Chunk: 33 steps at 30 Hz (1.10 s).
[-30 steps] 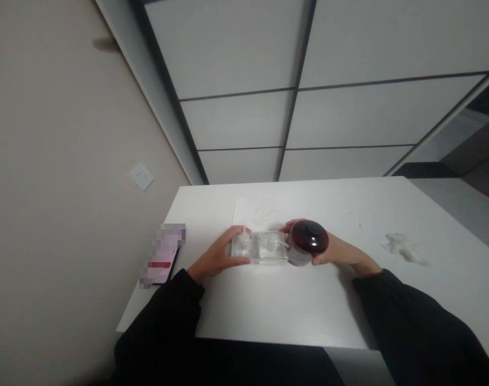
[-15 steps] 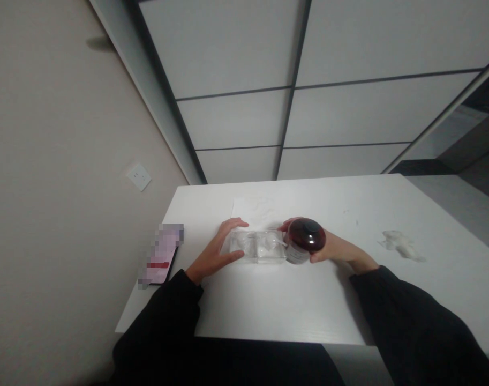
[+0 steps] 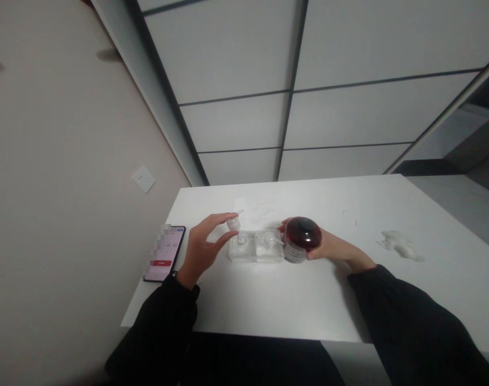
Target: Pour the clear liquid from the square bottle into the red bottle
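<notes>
A single camera, worn on the person's head, looks forward and down from above the near edge of a white rectangular tabletop (image 3: 268, 305). It is near the bare left hand (image 3: 202, 246) and bare right hand (image 3: 328, 247), both below mid-frame. The wide view also takes in a plain beige wall (image 3: 63, 177) at left and, beyond the table, white panelled doors with dark frames (image 3: 236, 126).

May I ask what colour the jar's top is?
The jar's top is dark red, centre blackish; see head view.
</notes>
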{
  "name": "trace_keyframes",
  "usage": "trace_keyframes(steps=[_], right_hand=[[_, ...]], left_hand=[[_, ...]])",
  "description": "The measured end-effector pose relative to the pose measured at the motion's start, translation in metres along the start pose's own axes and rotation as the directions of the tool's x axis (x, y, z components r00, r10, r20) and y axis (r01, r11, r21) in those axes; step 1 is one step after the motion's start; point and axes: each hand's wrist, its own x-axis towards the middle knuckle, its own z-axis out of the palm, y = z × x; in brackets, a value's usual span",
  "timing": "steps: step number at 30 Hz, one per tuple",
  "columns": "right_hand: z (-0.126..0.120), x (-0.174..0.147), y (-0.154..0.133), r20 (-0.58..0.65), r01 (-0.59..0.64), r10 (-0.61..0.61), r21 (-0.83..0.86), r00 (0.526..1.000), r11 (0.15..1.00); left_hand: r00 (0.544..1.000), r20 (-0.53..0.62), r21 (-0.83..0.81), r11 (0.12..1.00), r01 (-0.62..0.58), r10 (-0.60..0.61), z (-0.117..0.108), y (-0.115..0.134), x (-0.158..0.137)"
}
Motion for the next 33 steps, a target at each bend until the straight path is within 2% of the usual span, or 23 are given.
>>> trace_keyframes(steps=[4,15,22,26,30,33], right_hand=[[0.001,0.000,-0.002,-0.005,0.009,-0.009,-0.002,1.000,1.000],[0.002,0.000,-0.005,-0.007,-0.026,0.026,-0.018,1.000,0.999],[0.003,0.001,-0.008,-0.003,-0.034,0.034,-0.019,0.999,0.999],[0.004,0.001,-0.010,-0.004,-0.040,0.040,-0.039,0.999,0.998],[0.004,0.001,-0.010,0.000,-0.035,0.035,-0.036,0.999,0.999],[0.004,0.001,-0.010,-0.004,-0.030,0.030,-0.046,1.000,0.998]], left_hand=[[0.993,0.016,-0.065,0.991,0.115,-0.114,0.000,0.003,0.002],[0.979,0.095,-0.095,0.978,0.188,-0.179,-0.007,0.008,0.008],[0.979,0.062,-0.140,0.969,0.203,-0.196,-0.014,0.007,0.037],[0.948,0.134,-0.110,0.946,0.305,-0.290,-0.003,-0.015,0.069],[0.911,0.213,-0.068,0.925,0.374,-0.353,0.025,-0.057,0.092],[0.888,0.283,-0.066,0.916,0.396,-0.363,0.046,-0.087,0.098]])
